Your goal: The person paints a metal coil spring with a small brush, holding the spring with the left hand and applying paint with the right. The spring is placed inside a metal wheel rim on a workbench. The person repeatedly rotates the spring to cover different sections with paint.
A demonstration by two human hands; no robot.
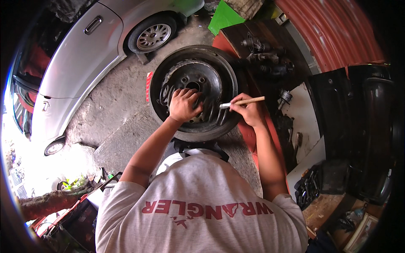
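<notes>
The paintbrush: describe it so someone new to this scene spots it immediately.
Find the black steel wheel rim on the ground beside the silver car. At the rim's right edge the right hand pinches the paintbrush: a thin, pale wooden handle, the only light-coloured stick against the dark metal.

A thin red and white strip [148,85], like a sticker, stands just left of the fingers [184,93] of the left hand [183,105]. A flat green sheet [223,17], maybe a sign, lies far above the fingers [236,102] of the right hand [249,110]. A box with a red rim [69,208] sits far below and left of the left fingers.
</notes>
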